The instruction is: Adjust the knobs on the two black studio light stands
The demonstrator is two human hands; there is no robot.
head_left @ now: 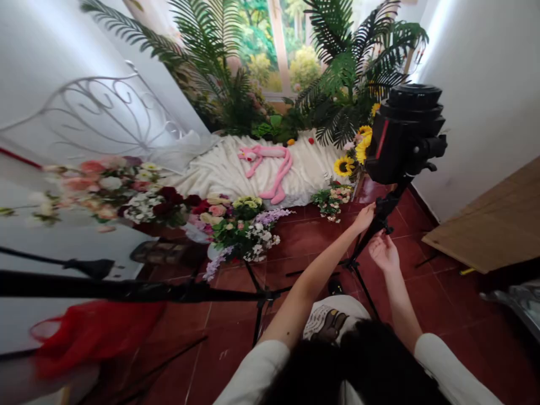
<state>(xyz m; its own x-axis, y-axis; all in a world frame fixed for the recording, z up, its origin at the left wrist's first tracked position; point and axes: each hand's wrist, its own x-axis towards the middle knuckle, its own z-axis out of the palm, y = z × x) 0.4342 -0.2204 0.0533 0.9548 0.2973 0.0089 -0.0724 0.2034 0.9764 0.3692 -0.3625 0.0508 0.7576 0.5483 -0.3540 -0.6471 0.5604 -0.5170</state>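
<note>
A black studio light (400,135) stands on a black stand (383,209) at the right. My left hand (364,218) has its fingers wrapped round the stand's upper part, just below the light. Lower down and to the right, my right hand (385,250) is palm up, its bent fingertips at a small black knob (387,229) on the stand. What those fingertips grip is too small to make out. The stand's legs spread over the red tiled floor (304,239).
A pink plush toy (270,160) lies on white cloth (219,169). Flowers (240,225) and palms (337,62) surround it. Another black stand (160,289) crosses the left, near a red bag (93,332). A brown board (489,219) is at right.
</note>
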